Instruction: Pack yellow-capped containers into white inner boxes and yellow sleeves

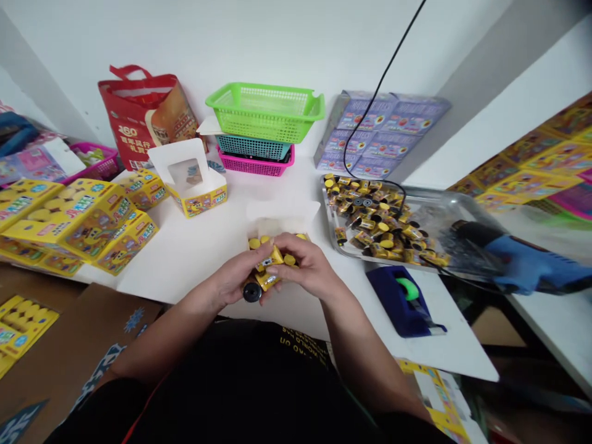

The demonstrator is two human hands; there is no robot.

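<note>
My left hand (237,274) is closed on small yellow canisters, shaped like film rolls. One canister (264,283) lies low between the hands, its black end (252,291) facing me. From the other side my right hand (308,264) wraps its fingers round the same handful, thumb on top. Just beyond the fingers stands an open box (282,228) with its flap raised; more yellow ends show in it, partly hidden by my hands. How the canisters are shared between the two hands is hard to make out.
A metal tray (340,246) of loose canisters sits right, beside a blue tape dispenser (391,302) and a blue heat gun (522,256). Yellow boxes (78,216) are stacked left. An open windowed box (201,200), green basket (263,117), red bag (134,117) and purple boxes (377,132) stand behind.
</note>
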